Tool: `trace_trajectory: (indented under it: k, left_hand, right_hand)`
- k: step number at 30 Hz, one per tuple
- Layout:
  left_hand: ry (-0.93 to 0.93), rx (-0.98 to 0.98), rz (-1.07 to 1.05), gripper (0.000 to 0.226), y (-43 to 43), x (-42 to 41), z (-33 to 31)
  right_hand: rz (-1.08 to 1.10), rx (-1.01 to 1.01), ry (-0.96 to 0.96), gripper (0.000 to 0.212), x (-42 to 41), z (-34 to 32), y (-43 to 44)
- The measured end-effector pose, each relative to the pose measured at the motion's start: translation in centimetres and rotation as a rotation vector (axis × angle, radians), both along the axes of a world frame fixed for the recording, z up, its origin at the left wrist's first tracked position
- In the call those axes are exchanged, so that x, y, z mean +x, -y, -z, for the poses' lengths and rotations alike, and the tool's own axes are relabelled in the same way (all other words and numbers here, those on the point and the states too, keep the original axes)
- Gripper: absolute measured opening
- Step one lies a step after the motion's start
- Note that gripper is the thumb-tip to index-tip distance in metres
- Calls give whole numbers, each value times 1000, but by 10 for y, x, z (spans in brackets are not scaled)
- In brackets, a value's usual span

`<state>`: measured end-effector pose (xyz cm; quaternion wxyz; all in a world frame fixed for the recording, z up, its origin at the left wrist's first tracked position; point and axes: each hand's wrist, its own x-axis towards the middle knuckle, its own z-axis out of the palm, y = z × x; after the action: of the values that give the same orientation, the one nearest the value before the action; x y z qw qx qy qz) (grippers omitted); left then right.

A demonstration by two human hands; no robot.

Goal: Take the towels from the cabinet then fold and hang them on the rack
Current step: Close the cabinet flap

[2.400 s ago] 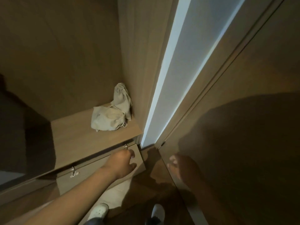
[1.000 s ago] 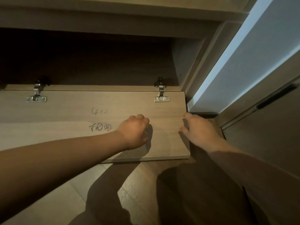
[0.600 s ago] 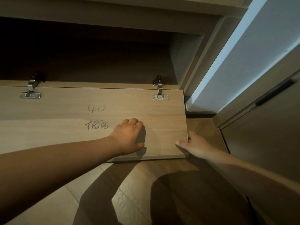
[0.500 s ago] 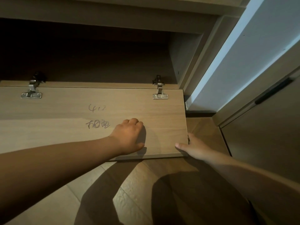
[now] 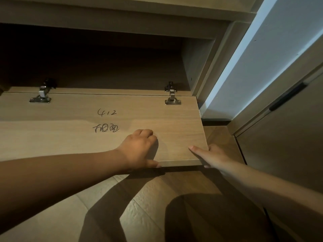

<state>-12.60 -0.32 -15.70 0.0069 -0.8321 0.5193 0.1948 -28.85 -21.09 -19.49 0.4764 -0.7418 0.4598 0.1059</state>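
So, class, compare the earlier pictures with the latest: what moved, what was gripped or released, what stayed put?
The right hand slid along the flap door on its right edge, back to the front corner, and now pinches that corner, thumb on top. The left hand edged back toward the front edge, thumb hooked there. The door stayed folded down, the cabinet open.

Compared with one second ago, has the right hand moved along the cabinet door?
Yes. The right hand slid toward the person along the right edge of the cabinet door, away from the right hinge; it now grips the front right corner.
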Motion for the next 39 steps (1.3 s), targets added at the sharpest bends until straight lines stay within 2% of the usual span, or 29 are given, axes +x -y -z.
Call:
trace_trajectory:
  k: [6,15,21,23,26,29,33,36,39]
  left_hand:
    - [10,-56,14,98,-1,-3,-11]
    - [38,3,168,78,7,3,-33]
    - [-21,-28,200,66,8,11,-45]
    - [-65,-58,192,67,8,15,-50]
    - [-135,-89,159,72,10,25,-64]
    - [-206,-107,111,71,13,39,-84]
    - [-263,-206,51,57,17,54,-112]
    - [-314,-304,-16,38,18,63,-128]
    - [-296,-378,-44,29,21,68,-138]
  right_hand:
    - [13,-86,78,41,-6,-18,6]
    - [28,-97,128,36,-10,-26,7]
    - [82,-123,200,36,-10,-38,7]
    - [105,-174,241,42,-9,-45,2]
    - [138,-258,340,68,-7,-54,-8]
    - [64,-358,480,66,-9,-63,-13]
    - [-6,-392,617,52,-9,-81,-3]
    - [-7,-562,671,39,0,-95,5]
    - [29,-656,685,45,13,-103,8]
